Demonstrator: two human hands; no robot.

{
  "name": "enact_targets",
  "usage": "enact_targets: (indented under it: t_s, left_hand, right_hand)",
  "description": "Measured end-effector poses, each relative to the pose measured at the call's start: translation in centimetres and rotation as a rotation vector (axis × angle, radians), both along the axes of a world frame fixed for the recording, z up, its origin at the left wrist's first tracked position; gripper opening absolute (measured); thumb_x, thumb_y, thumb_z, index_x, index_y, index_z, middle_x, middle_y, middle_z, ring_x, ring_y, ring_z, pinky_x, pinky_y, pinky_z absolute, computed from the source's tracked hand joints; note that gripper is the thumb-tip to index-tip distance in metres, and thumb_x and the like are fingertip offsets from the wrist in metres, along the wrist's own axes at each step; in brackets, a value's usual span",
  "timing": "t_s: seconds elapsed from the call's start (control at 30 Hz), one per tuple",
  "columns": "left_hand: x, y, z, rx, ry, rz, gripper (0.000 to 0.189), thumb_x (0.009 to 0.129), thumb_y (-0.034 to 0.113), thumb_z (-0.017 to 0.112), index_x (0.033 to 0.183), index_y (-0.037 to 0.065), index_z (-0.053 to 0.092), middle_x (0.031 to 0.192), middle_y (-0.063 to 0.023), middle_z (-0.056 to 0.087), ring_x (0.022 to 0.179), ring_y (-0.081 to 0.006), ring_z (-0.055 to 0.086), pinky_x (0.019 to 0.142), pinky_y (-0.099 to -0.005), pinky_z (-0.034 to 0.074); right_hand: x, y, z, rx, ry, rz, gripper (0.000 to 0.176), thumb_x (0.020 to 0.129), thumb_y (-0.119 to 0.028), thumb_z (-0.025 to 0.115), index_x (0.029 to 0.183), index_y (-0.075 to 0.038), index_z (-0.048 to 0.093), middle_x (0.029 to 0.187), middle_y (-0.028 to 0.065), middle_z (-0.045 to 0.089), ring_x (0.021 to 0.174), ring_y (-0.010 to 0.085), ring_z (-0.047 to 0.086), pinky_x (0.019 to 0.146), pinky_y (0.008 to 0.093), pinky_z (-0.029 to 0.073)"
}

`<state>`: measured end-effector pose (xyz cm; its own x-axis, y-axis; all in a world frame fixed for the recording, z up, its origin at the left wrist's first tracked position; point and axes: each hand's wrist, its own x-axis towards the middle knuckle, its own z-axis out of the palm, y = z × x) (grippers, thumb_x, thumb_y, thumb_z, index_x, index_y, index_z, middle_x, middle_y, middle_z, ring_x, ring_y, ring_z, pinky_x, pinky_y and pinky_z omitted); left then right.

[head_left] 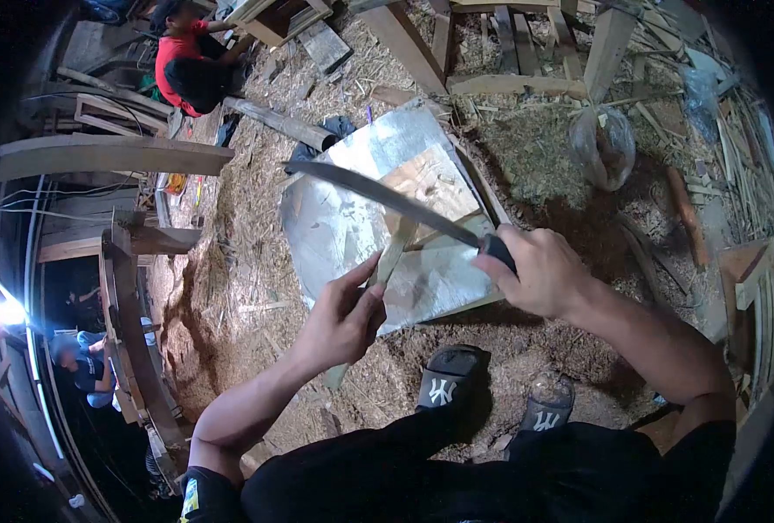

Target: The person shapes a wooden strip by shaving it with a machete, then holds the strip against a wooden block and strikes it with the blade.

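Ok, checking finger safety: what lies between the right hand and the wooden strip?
In the head view, the knife blade spans that stretch, from the right hand across the wooden strip; contact is unclear.

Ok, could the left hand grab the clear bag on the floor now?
Probably not: the left hand already holds the stick, and the knife in the right hand crosses the way. The bag also looks far off, beyond the board.

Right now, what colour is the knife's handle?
The handle, partly covered, looks black, best seen in the head view.
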<state>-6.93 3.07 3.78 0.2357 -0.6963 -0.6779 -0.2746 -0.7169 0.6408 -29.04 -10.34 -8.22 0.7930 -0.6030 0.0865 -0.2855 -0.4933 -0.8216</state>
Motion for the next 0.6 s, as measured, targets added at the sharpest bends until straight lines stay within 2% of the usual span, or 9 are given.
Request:
enact_targets:
  t_s: [0.13, 0.2, 0.33, 0.37, 0.4, 0.47, 0.5, 0.53, 0.6]
  left_hand:
    - [0.8, 0.8, -1.6, -0.022, -0.019, 0.047, 0.048, 0.106, 0.018, 0.042, 0.149, 0.000, 0.031, 0.057, 0.0028, 0.042, 0.046, -0.0061, 0.039, 0.041, -0.0255, 0.031]
    - [0.3, 0.7, -1.1, -0.029, -0.006, 0.034, 0.048, 0.105, 0.017, 0.042, 0.149, 0.000, 0.031, 0.057, 0.0031, 0.042, 0.046, -0.0059, 0.039, 0.042, -0.0253, 0.031]
    - [0.3, 0.1, -0.4, -0.036, 0.030, -0.004, 0.048, 0.105, 0.015, 0.043, 0.148, -0.001, 0.032, 0.058, 0.0037, 0.041, 0.048, -0.0055, 0.038, 0.043, -0.0249, 0.031]
    - [0.4, 0.3, -0.6, -0.041, 0.059, 0.013, 0.048, 0.104, 0.014, 0.043, 0.148, -0.002, 0.031, 0.058, 0.0037, 0.042, 0.048, -0.0054, 0.038, 0.043, -0.0248, 0.031]
    - [0.5, 0.3, -0.7, -0.039, 0.063, 0.021, 0.048, 0.104, 0.014, 0.043, 0.148, -0.002, 0.031, 0.058, 0.0037, 0.042, 0.048, -0.0054, 0.038, 0.043, -0.0248, 0.031]
    - [0.4, 0.1, -0.4, 0.031, 0.012, -0.009, 0.048, 0.104, 0.014, 0.043, 0.148, -0.002, 0.031, 0.058, 0.0037, 0.042, 0.048, -0.0054, 0.039, 0.043, -0.0247, 0.032]
    - [-0.2, 0.1, -0.3, -0.047, -0.011, 0.005, 0.048, 0.105, 0.015, 0.043, 0.148, -0.002, 0.032, 0.058, 0.0035, 0.042, 0.048, -0.0056, 0.039, 0.043, -0.0245, 0.032]
    - [-0.3, 0.3, -0.3, -0.053, -0.011, -0.001, 0.048, 0.105, 0.015, 0.043, 0.148, -0.002, 0.032, 0.058, 0.0035, 0.042, 0.048, -0.0056, 0.039, 0.043, -0.0245, 0.032]
    - [0.1, 0.2, -0.5, -0.030, 0.022, 0.005, 0.048, 0.104, 0.016, 0.044, 0.148, -0.002, 0.033, 0.058, 0.0029, 0.043, 0.047, -0.0059, 0.039, 0.043, -0.0246, 0.032]
  right_hand:
    - [-0.1, 0.8, 0.1, -0.186, -0.267, 0.158, 0.056, 0.098, -0.051, 0.049, 0.081, 0.001, 0.058, 0.051, 0.0106, 0.057, 0.044, 0.0270, 0.063, 0.045, 0.0420, 0.054]
    - [0.6, 1.0, -1.0, -0.107, 0.062, 0.035, 0.057, 0.099, -0.053, 0.047, 0.081, 0.001, 0.058, 0.050, 0.0086, 0.056, 0.043, 0.0257, 0.061, 0.044, 0.0403, 0.053]
    - [0.3, 0.2, -0.2, -0.034, -0.046, 0.007, 0.059, 0.100, -0.053, 0.044, 0.084, 0.001, 0.057, 0.053, 0.0065, 0.057, 0.041, 0.0234, 0.059, 0.042, 0.0379, 0.052]
    - [-0.3, 0.3, 0.6, 0.059, -0.134, 0.099, 0.059, 0.100, -0.053, 0.043, 0.086, 0.003, 0.057, 0.054, 0.0061, 0.057, 0.040, 0.0235, 0.059, 0.042, 0.0382, 0.052]
    - [-0.3, 0.5, 0.0, 0.062, -0.130, 0.106, 0.059, 0.100, -0.053, 0.043, 0.086, 0.003, 0.057, 0.054, 0.0061, 0.057, 0.040, 0.0235, 0.059, 0.042, 0.0382, 0.052]
    - [-0.4, 1.2, -1.5, -0.184, -0.121, 0.143, 0.060, 0.100, -0.052, 0.044, 0.088, 0.005, 0.057, 0.055, 0.0088, 0.059, 0.043, 0.0252, 0.062, 0.046, 0.0400, 0.055]
    - [0.2, 1.2, -1.1, -0.073, 0.117, 0.056, 0.059, 0.100, -0.051, 0.044, 0.087, 0.006, 0.057, 0.056, 0.0119, 0.060, 0.048, 0.0270, 0.064, 0.050, 0.0421, 0.057]
    - [0.4, 0.7, -0.3, 0.049, 0.164, -0.001, 0.057, 0.099, -0.049, 0.046, 0.086, 0.005, 0.058, 0.057, 0.0141, 0.060, 0.051, 0.0288, 0.066, 0.053, 0.0432, 0.057]
    - [0.0, 0.4, 0.4, 0.002, 0.068, -0.002, 0.055, 0.099, -0.049, 0.048, 0.084, 0.003, 0.059, 0.056, 0.0133, 0.060, 0.050, 0.0280, 0.065, 0.052, 0.0431, 0.056]
